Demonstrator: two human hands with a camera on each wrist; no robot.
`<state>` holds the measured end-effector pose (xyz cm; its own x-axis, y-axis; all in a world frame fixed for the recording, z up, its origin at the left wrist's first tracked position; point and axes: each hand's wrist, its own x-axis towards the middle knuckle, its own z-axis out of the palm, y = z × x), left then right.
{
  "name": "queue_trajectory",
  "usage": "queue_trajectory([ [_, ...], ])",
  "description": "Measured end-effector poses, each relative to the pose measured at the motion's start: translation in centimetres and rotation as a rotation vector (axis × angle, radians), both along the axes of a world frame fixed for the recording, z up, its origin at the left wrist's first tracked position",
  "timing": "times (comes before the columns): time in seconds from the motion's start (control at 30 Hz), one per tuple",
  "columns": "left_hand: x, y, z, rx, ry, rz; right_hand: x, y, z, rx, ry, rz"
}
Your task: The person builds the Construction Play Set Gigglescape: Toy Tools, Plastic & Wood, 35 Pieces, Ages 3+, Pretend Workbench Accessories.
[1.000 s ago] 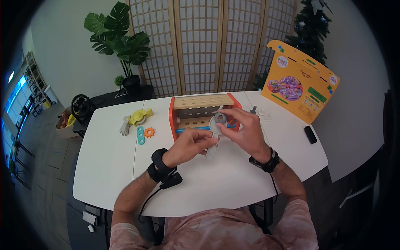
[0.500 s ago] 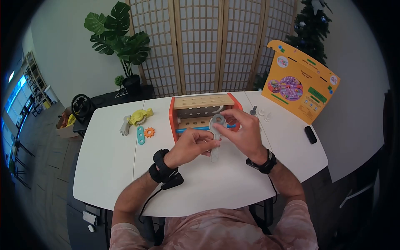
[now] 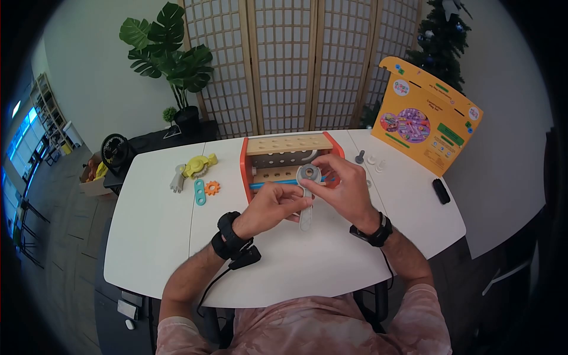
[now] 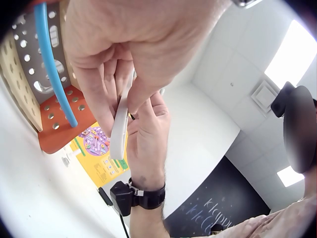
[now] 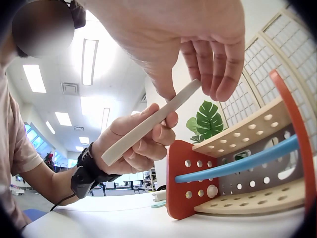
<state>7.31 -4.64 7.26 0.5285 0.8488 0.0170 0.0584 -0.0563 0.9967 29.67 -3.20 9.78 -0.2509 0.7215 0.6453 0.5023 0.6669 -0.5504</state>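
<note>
- Fingers of the left hand (image 3: pixel 269 204) are curled round the handle of a pale spanner-like piece (image 3: pixel 305 220), which is held above the desk (image 3: pixel 284 272) with its head towards 12 o'clock and its tail towards 6.
- By the thumb and fingers of the right hand (image 3: pixel 348 180), a grey ring (image 3: pixel 316 170) is pinched at the round head; whether it is seated there or only laid over it cannot be told.
- The handle seems to be gripped close to the head so that the piece is steadied by one hand and its face is left free for the other. Its head is tilted higher than its tail in the right wrist view.
- Loose parts appear to be set out to the flanks: a yellow toy tool (image 3: pixel 198 166), a teal strip (image 3: pixel 200 197) and an orange gear (image 3: pixel 212 188) towards 9 o'clock, a grey screw (image 3: pixel 360 156) towards 2.
- At 12 o'clock, just beyond the hands, forward room is limited by a red-ended toolbox (image 3: pixel 290 144), across whose front a blue rod (image 3: pixel 266 184) is run.
- More room is offered towards 6 o'clock, where white surface is seen up to the near edge; that edge is crossed by a black cable (image 3: pixel 213 283) at about 7.
</note>
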Motion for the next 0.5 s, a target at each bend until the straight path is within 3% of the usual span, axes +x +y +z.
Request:
queue_trajectory([
  [0.5, -0.4, 0.8, -0.2, -0.039, -0.004, 0.018, 2.1, 1.5, 0.8, 0.122, 0.116, -0.096],
])
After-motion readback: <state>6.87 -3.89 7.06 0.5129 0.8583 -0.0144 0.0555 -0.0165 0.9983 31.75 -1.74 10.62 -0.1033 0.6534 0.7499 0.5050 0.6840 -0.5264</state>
